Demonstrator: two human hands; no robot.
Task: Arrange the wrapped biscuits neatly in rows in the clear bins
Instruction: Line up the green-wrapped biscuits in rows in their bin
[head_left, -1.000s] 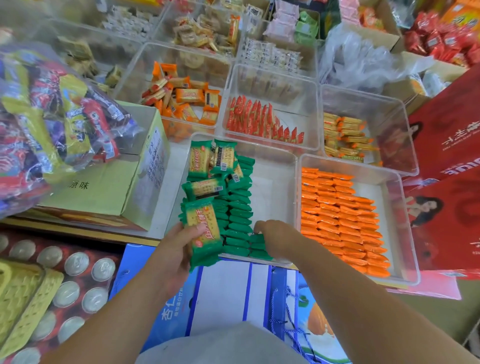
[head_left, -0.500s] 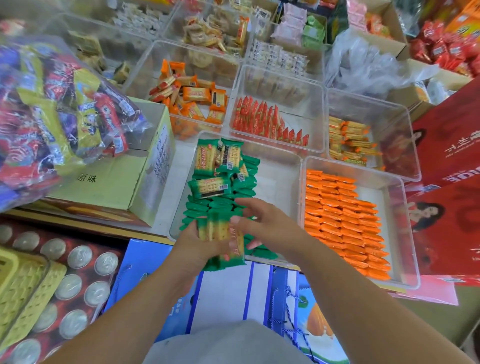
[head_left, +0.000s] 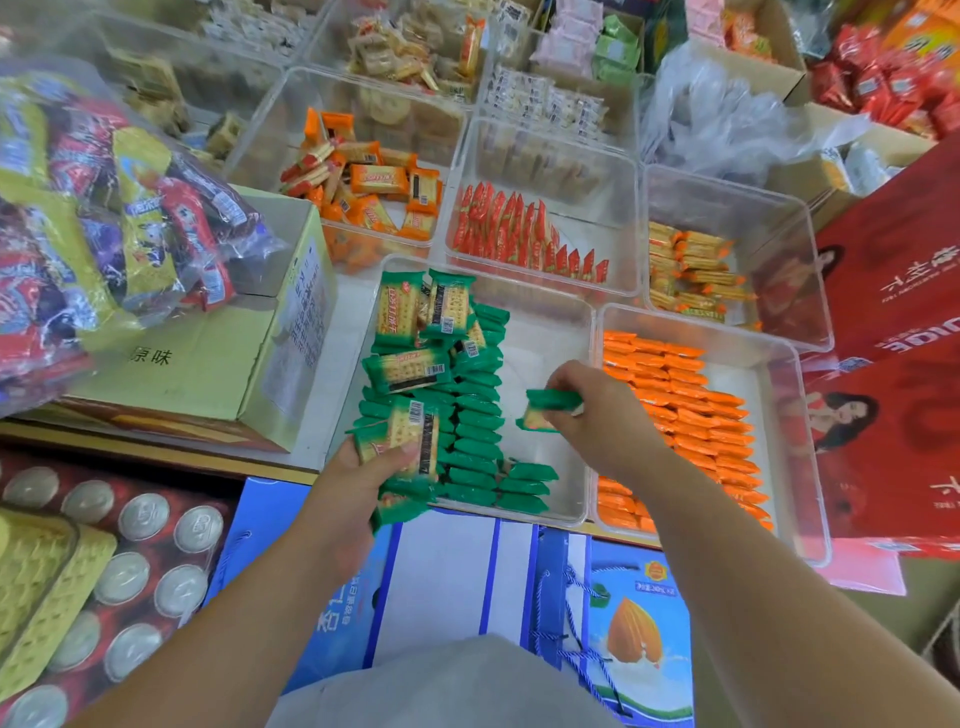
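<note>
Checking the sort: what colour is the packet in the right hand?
The packet is green, clearest in the head view.

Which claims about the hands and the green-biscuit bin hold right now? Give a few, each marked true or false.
1. The right hand pinches a single green packet over the green-biscuit bin. True.
2. The left hand is empty. False: it holds a stack of green packets.
3. The orange packets in the neighbouring bin lie in neat rows. True.
4. The second green row runs the bin's full length. False: it has only about three packets, at the near end.
</note>
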